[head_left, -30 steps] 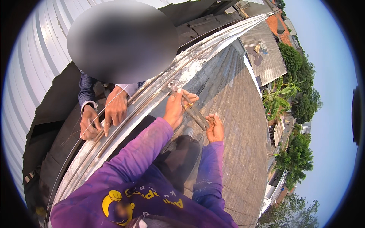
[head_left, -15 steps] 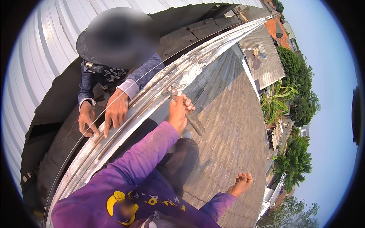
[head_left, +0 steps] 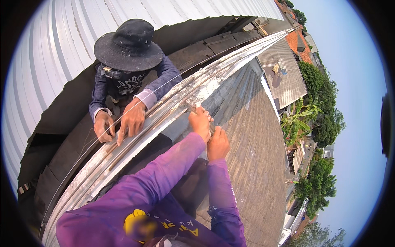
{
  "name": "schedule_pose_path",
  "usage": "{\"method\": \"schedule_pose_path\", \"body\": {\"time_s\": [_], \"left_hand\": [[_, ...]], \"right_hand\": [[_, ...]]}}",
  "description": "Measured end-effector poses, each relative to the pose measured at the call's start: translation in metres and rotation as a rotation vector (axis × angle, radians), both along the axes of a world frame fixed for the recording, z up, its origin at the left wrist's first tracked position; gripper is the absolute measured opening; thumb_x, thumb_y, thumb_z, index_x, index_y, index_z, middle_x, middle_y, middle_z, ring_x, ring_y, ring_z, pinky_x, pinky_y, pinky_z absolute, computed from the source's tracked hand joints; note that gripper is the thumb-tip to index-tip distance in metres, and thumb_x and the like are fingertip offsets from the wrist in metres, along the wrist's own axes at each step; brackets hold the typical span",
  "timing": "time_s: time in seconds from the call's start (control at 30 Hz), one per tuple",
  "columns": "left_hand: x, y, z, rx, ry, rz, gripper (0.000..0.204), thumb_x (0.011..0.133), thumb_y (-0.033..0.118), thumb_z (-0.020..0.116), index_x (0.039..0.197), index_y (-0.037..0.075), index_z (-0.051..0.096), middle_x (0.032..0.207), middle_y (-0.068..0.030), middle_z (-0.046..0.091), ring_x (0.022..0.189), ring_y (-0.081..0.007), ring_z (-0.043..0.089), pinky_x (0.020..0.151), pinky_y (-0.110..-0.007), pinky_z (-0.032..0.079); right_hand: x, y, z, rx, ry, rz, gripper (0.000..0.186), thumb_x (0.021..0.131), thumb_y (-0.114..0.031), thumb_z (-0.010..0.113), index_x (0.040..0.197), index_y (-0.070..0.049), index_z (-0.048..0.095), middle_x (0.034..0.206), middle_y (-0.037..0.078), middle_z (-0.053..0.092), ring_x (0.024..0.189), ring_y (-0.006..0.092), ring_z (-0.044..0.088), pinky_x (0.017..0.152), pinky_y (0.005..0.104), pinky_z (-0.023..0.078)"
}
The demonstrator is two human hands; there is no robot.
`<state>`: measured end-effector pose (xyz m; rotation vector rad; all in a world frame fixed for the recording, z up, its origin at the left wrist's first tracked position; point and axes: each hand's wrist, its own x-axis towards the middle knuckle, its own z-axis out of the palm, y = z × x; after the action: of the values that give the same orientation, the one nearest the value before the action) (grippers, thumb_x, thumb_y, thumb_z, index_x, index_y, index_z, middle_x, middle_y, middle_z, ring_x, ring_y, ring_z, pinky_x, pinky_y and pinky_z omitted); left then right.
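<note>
My left hand (head_left: 199, 124) is closed around a long-handled metal tool (head_left: 192, 108), close behind its head. My right hand (head_left: 218, 145) grips the same tool lower down, so most of its handle is hidden. The tool's head meets the edge of the whitish concrete ledge (head_left: 207, 84), by thin metal rods (head_left: 142, 133) that run lengthwise along it. Across the ledge, a co-worker in a dark brimmed hat (head_left: 129, 45) rests one hand (head_left: 132, 121) on the ledge by the rods. The co-worker's other hand (head_left: 104, 126) pinches near a thin wire (head_left: 84, 150).
Brown shingled roofing (head_left: 251, 156) slopes away to my right. White corrugated metal sheets (head_left: 53, 57) rise behind the co-worker, above a dark gap (head_left: 61, 119). Trees (head_left: 319, 173) and neighbouring roofs (head_left: 284, 68) lie beyond the roof's edge.
My right hand has come in from the lower right and closed on the tool's handle below my left hand. The co-worker's head and hands appear shifted slightly right and down.
</note>
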<state>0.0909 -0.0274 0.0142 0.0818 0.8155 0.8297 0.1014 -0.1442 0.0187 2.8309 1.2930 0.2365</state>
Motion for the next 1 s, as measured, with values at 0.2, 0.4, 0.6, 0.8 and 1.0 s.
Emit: {"method": "schedule_pose_path", "body": {"time_s": [0.2, 0.4, 0.6, 0.8, 1.0], "left_hand": [[-0.012, -0.002, -0.01, 0.141, 0.261, -0.142, 0.03, 0.11, 0.032, 0.06, 0.096, 0.007, 0.053, 0.074, -0.0024, 0.055, 0.06, -0.0144, 0.054, 0.059, -0.034, 0.052], [-0.049, 0.018, -0.01, 0.107, -0.186, -0.313, 0.03, 0.108, 0.033, 0.067, 0.099, 0.008, 0.055, 0.078, 0.0001, 0.054, 0.065, -0.0139, 0.055, 0.067, -0.034, 0.054], [-0.033, 0.021, -0.016, -0.061, -0.308, -0.251, 0.031, 0.107, 0.035, 0.069, 0.1, 0.008, 0.055, 0.07, 0.003, 0.044, 0.058, -0.0105, 0.044, 0.066, -0.035, 0.052], [-0.01, 0.015, 0.003, -0.078, 0.131, -0.22, 0.031, 0.109, 0.037, 0.064, 0.103, 0.007, 0.057, 0.076, 0.0021, 0.046, 0.063, -0.0112, 0.044, 0.065, -0.035, 0.049], [-0.052, -0.008, -0.022, 0.187, 0.091, -0.378, 0.033, 0.115, 0.035, 0.047, 0.126, 0.007, 0.06, 0.108, -0.007, 0.063, 0.097, -0.0169, 0.061, 0.079, -0.038, 0.052]], "right_hand": [[0.02, -0.005, -0.017, 0.143, 0.27, 0.191, 0.025, 0.088, -0.013, 0.079, 0.108, -0.006, 0.066, 0.066, 0.01, 0.061, 0.065, 0.0331, 0.069, 0.058, 0.0493, 0.051], [0.032, 0.002, 0.015, 0.033, 1.419, -0.255, 0.025, 0.09, -0.016, 0.082, 0.102, -0.001, 0.066, 0.063, 0.005, 0.055, 0.062, 0.026, 0.062, 0.058, 0.0456, 0.048], [-0.017, 0.011, 0.039, 0.207, 0.275, 0.166, 0.035, 0.088, -0.018, 0.084, 0.112, -0.003, 0.064, 0.079, 0.009, 0.061, 0.076, 0.0294, 0.065, 0.069, 0.0429, 0.051], [-0.012, 0.01, 0.013, 0.041, -0.06, 0.077, 0.033, 0.088, -0.016, 0.081, 0.111, -0.005, 0.06, 0.075, 0.012, 0.064, 0.067, 0.0343, 0.066, 0.061, 0.0451, 0.052], [0.035, 0.024, 0.048, -0.073, 1.59, -0.368, 0.021, 0.087, -0.007, 0.069, 0.105, -0.006, 0.059, 0.066, 0.003, 0.059, 0.047, 0.0194, 0.059, 0.044, 0.0349, 0.044]]}}
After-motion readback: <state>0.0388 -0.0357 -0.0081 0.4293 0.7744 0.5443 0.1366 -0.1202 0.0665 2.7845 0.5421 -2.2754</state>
